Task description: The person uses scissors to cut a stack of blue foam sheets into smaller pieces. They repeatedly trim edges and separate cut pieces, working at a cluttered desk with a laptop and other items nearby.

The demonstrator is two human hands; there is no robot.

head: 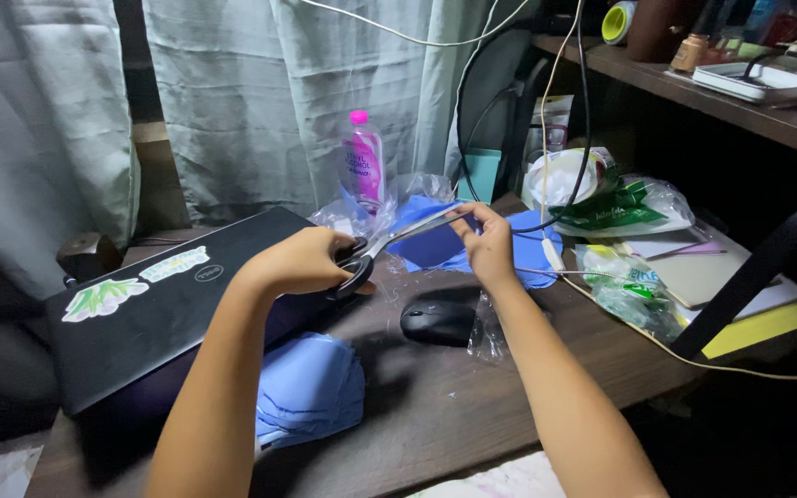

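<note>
Both hands hide much of the scissors.

— What sort of place is this?

— A home, a cluttered desk corner in someone's room. Pale curtains hang right behind a dark wooden desk.

— What else shows it?

— A closed laptop with stickers, a computer mouse, loose cables, plastic bags, a pink bottle, and a shelf crowded with household bits.
</note>
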